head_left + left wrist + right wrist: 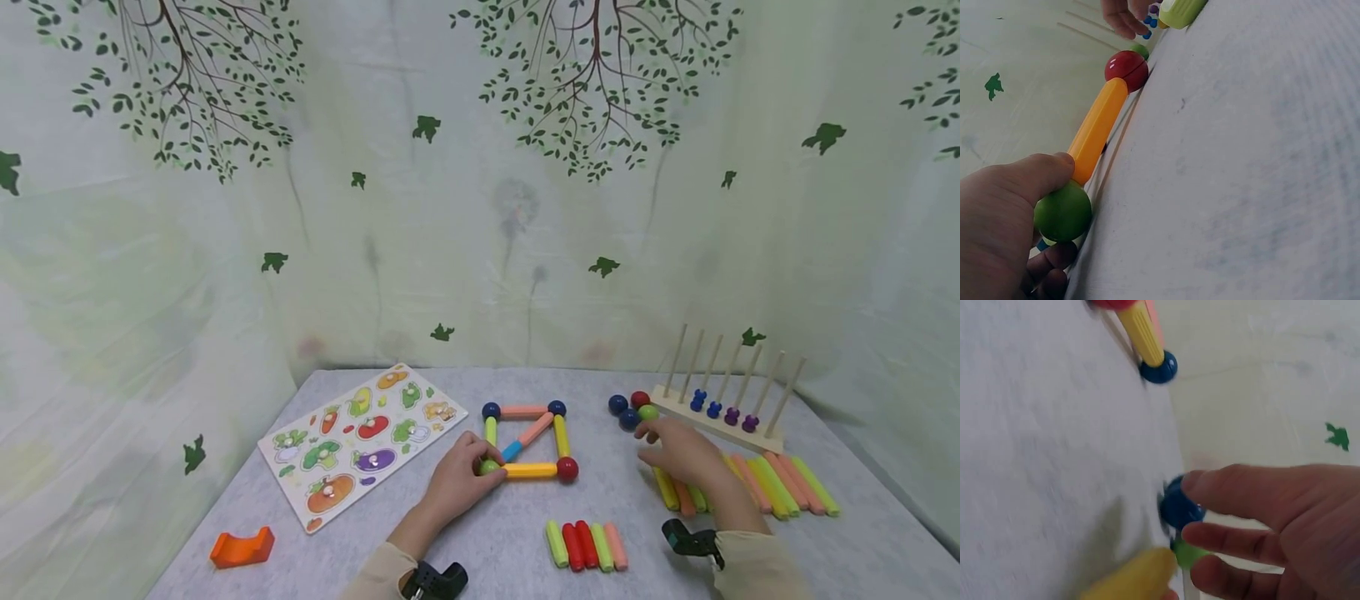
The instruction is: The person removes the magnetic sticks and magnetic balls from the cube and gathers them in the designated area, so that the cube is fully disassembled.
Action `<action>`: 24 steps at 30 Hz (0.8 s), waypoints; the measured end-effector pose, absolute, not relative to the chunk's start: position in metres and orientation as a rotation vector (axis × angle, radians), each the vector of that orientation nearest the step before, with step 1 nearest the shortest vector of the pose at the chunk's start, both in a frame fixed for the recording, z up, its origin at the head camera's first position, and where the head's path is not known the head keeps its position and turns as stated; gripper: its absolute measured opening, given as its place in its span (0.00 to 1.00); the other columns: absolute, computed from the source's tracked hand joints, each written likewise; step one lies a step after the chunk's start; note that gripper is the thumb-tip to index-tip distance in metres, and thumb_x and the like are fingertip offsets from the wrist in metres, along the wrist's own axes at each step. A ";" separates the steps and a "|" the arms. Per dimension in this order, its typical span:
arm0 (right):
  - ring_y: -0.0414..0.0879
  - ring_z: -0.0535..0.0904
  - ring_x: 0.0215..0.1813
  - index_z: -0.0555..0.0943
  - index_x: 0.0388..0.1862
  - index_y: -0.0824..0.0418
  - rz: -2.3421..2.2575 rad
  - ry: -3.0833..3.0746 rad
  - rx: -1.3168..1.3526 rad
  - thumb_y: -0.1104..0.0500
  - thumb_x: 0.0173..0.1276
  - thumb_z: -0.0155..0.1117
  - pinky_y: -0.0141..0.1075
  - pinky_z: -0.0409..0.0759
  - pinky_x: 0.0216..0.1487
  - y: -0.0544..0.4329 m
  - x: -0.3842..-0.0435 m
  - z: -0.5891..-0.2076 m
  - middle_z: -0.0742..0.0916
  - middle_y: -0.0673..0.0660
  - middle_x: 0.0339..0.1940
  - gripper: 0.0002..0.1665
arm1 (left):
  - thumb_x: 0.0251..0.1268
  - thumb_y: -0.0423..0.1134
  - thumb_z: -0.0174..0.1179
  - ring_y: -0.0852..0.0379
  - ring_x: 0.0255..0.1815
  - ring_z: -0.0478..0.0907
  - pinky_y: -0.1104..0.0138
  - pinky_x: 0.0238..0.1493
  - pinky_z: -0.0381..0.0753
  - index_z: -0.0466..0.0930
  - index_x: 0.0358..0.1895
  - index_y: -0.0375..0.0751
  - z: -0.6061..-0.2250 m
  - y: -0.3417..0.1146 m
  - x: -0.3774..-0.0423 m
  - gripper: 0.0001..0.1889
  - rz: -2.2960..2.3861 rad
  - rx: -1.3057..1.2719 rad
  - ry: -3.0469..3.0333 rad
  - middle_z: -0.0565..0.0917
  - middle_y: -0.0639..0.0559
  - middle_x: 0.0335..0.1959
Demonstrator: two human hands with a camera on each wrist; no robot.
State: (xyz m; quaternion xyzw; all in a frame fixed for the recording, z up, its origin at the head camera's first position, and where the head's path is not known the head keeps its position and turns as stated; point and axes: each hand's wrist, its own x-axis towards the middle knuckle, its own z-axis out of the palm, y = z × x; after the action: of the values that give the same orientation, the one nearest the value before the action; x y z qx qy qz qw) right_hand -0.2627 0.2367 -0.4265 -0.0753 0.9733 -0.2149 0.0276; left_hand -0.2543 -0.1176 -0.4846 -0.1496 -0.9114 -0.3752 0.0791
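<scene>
Just left of the middle of the desk (498, 546), holds a four-sided frame (531, 433) of sticks and balls by its near-left corner. Has the left hand (459, 475) there, grip clamped on the green corner ball (489, 467), thumb against the orange stick (531, 471) of the near side. Has a red ball (567, 469) at the frame's near-right corner and two dark blue balls (557, 407) at the corners facing the far edge.

Toward the far-right corner, stretches the right hand (686, 454) to a cluster of loose balls (628, 419), two dark blue, one red, one green, with that grip apart. Cannot tell whether fingertips touch the cluster. Has a wide gap of bare desk between frame and cluster, with room to move sideways; has less room right of the cluster, with the peg stand (720, 421) just beside, slanting toward the right edge, and a row of long sticks (783, 485) reaching close to that edge.

Toward the near edge, between both arms, has five short sticks (587, 546), well apart from the frame. Along the left edge, has a slanted vegetable board (348, 433), far corner at the far edge, and an orange block (242, 547) nearer the front.
</scene>
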 end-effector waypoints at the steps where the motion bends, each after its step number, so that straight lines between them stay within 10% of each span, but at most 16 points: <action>1: 0.46 0.78 0.41 0.82 0.52 0.55 -0.674 3.015 -0.251 0.55 0.66 0.69 0.46 0.83 0.44 0.232 -0.263 -0.427 0.85 0.57 0.47 0.16 | 0.61 0.48 0.69 0.62 0.31 0.68 0.74 0.30 0.66 0.85 0.39 0.57 -0.485 -0.118 -0.255 0.06 -1.122 -0.448 -2.727 0.70 0.57 0.35; 11: 0.44 0.78 0.30 0.79 0.59 0.51 -0.960 2.780 -0.506 0.55 0.67 0.69 0.34 0.80 0.33 0.180 -0.262 -0.435 0.85 0.52 0.44 0.21 | 0.62 0.48 0.69 0.61 0.32 0.68 0.74 0.31 0.68 0.84 0.40 0.57 -0.485 -0.118 -0.254 0.06 -1.130 -0.482 -2.732 0.70 0.57 0.37; 24: 0.43 0.74 0.41 0.82 0.55 0.44 -0.813 2.763 -0.717 0.57 0.66 0.70 0.32 0.75 0.38 0.169 -0.262 -0.448 0.82 0.46 0.41 0.19 | 0.64 0.46 0.68 0.62 0.35 0.69 0.73 0.34 0.69 0.84 0.44 0.61 -0.486 -0.118 -0.255 0.07 -1.144 -0.595 -2.749 0.70 0.57 0.40</action>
State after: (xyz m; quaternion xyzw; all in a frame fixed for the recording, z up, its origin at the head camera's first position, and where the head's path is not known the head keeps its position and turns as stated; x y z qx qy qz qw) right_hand -0.2616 0.1688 -0.4477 -0.2407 0.9274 -0.2728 0.0869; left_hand -0.2548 -0.1180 -0.4856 -0.1957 -0.9041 -0.3762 0.0525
